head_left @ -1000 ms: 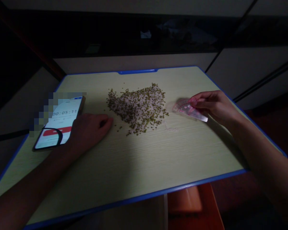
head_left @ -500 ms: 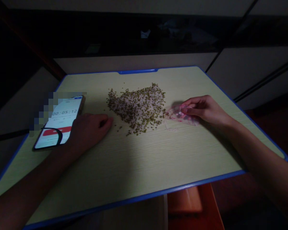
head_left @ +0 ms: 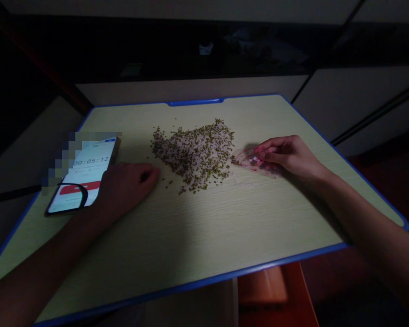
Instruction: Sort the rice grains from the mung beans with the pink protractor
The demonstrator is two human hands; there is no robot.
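A spread pile of small green beans mixed with whitish, rice-like grains lies in the middle of the folding table. To its right, my right hand pinches a clear plastic bag with pink print between thumb and fingers. The bag lies low on the tabletop, its left end touching the pile's right edge. On the left, my left hand rests on the table in a loose fist, its thumb side close to the pile. No object shows in it. Beside that wrist is a lit phone showing a timer.
Blue edging runs round the table. Several grains lie apart from the pile, below the bag. A dark cable crosses the phone at left. Behind the table stands a pale cabinet front; an orange-red object shows below.
The bag's left end has spread slightly left and now meets the pile's edge, with dark bits showing there. Both hands have stayed almost in place.
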